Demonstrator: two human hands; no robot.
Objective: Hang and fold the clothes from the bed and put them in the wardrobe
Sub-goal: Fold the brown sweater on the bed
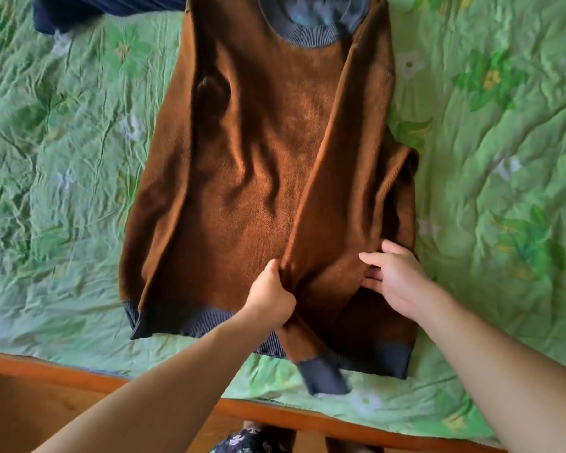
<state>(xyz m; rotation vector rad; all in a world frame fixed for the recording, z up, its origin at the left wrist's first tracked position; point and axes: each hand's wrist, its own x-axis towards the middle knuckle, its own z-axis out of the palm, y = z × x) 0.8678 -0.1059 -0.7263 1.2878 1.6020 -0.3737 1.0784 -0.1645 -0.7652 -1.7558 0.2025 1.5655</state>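
Note:
A brown sweater [268,152] with dark blue collar, cuffs and hem lies flat on the bed, collar away from me. Its right sleeve [321,243] is folded diagonally across the body, and its blue cuff [322,376] hangs past the hem near the bed edge. My left hand [270,295] is closed on a bunch of that sleeve's fabric low on the sweater. My right hand [396,276] rests beside it on the sleeve, fingers spread and pressing flat. The left sleeve lies along the sweater's left side.
A crumpled green floral bedsheet [62,191] covers the bed. A dark navy garment [89,11] lies at the top left. The wooden bed frame edge [79,377] runs along the bottom, with the floor and my legs below it.

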